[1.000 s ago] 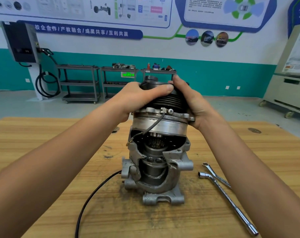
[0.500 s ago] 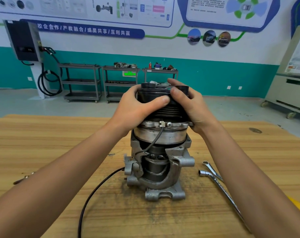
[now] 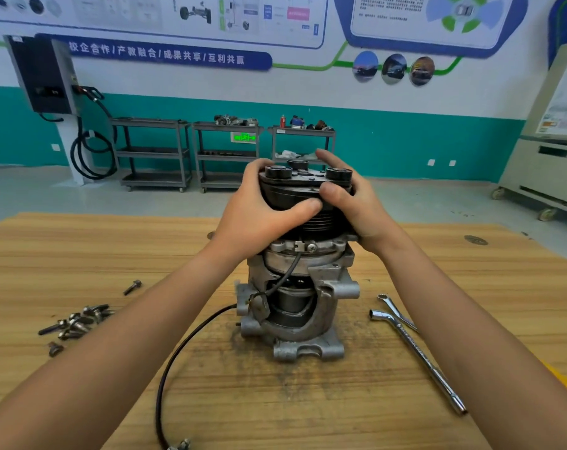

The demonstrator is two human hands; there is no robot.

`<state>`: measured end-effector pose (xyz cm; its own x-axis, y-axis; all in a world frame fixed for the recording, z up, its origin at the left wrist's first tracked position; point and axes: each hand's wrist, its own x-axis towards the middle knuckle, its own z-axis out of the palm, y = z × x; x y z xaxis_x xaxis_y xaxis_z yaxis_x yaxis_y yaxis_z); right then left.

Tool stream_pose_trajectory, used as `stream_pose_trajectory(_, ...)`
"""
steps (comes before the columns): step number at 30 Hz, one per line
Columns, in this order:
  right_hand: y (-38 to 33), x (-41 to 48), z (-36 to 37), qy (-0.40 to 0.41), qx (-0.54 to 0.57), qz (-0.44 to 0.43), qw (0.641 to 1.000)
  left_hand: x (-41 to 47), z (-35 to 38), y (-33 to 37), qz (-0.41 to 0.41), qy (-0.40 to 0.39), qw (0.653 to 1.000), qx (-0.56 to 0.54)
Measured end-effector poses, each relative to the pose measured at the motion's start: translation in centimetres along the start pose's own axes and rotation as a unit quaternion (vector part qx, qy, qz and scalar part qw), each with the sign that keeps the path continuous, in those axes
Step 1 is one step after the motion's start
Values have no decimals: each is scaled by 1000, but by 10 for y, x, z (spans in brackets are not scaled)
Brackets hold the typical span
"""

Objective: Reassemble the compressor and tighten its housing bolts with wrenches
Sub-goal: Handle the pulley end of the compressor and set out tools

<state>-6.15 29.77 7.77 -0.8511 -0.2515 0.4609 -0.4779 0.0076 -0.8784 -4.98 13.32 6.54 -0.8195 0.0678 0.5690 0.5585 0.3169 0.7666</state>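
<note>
- Step in hand: mating the halves. The left hand (image 3: 259, 212) and right hand (image 3: 357, 206) both clasp the black pulley (image 3: 305, 180), fingers curled round its rim, thumbs across the front.
- The compressor (image 3: 295, 306) stands upright mid-desk, its top section resting on the lower housing. Whether it is fully seated cannot be told.
- Next, most likely: line up the bolt holes, then free a hand for the bolts (image 3: 77, 319) heaped at the left — one lies apart from the pile.
- The wrenches (image 3: 418, 355) lie just right of the compressor, crossed near their heads; tightening probably needs one hand to steady the housing.
- A black cable (image 3: 184, 345) loops from the compressor toward the near edge — it could snag a forearm.
- The desk (image 3: 81, 254) is pale wood, grimy around the compressor's foot.
- Room: a workshop with a teal wall band, posters (image 3: 165, 14) above, three metal carts (image 3: 155, 154) and a wall charger (image 3: 42, 79) with a coiled hose.
</note>
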Motion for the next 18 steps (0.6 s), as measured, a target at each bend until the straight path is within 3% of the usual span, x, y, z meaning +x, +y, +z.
stream_pose_trajectory(2,-4,0,-3,-13,-45,17,999,-4,4,0,2,28,999,24)
stream_pose_trajectory(5,-8,-7,-7,18,-109,30,993,-5,-1,-2,1,5,999,42)
stream_pose_trajectory(10,-5,-50,8,52,-226,47,972,1,-20,-22,-117,-49,991,-48)
stream_pose_trajectory(13,5,-64,21,65,-208,52,975,-5,-12,-28,-155,-69,984,-57)
stream_pose_trajectory(18,19,-74,18,133,-139,84,978,-12,2,-35,-207,29,972,-108)
